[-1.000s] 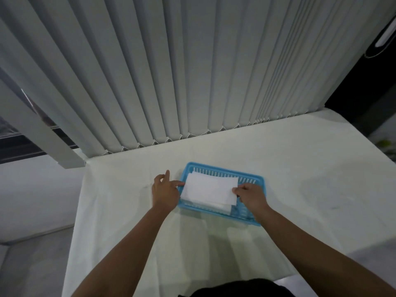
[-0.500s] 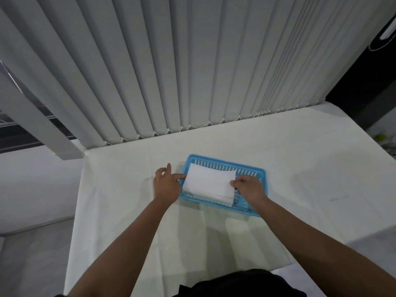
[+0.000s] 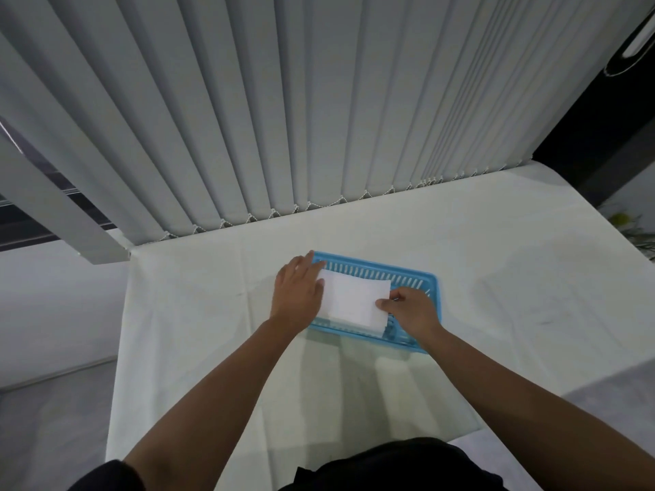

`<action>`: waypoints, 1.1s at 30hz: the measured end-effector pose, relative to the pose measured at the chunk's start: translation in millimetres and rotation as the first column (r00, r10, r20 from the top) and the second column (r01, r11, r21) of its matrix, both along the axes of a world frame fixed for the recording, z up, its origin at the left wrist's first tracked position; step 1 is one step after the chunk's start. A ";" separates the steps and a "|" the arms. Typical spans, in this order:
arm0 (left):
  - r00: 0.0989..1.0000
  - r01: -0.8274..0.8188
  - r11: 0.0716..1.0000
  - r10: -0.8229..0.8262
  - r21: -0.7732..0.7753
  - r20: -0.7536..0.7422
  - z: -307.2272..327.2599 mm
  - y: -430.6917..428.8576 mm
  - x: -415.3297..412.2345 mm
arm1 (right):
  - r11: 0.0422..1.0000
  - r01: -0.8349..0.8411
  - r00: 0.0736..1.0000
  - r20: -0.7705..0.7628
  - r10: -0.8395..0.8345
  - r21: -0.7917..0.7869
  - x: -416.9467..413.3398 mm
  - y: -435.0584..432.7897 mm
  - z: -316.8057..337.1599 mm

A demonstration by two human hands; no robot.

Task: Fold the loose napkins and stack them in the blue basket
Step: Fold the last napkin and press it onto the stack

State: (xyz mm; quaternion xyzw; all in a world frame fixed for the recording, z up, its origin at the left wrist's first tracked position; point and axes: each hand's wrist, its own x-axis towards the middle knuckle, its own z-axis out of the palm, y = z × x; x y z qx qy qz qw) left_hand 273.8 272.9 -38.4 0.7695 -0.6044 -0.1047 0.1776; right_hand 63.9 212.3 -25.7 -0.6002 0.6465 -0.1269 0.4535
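Observation:
A blue slotted plastic basket (image 3: 430,283) sits on the white tablecloth. Inside it lies a stack of folded white napkins (image 3: 352,301), with the top one flat and rectangular. My left hand (image 3: 297,292) lies over the basket's left end, its fingers straight and touching the napkins' left edge. My right hand (image 3: 411,310) is at the right edge of the stack, fingers curled, pinching the top napkin's right edge.
The white-clothed table (image 3: 496,313) stretches to the right and toward me. Grey vertical blinds (image 3: 283,118) hang just behind the basket. The table's left edge (image 3: 120,349) drops to a grey floor. A dark opening is at the far right.
My left hand has moved right from beside the basket onto its left end and the napkins' edge. My right hand stays at the stack's right edge.

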 end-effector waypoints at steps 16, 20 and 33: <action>0.923 0.248 0.922 -0.318 0.298 0.215 -26.1 -3.3 1.1 | 0.713 -0.693 0.602 -0.626 0.496 -0.101 14.5 19.4 -37.4; 0.917 0.244 0.911 -0.329 0.334 0.225 -28.0 -5.9 1.0 | 0.713 -0.690 0.609 -0.632 0.480 -0.123 12.9 20.0 -43.0; 0.915 0.263 0.914 -0.338 0.309 0.221 -29.8 -6.4 1.1 | 0.718 -0.685 0.629 -0.597 0.499 -0.122 10.1 18.4 -40.8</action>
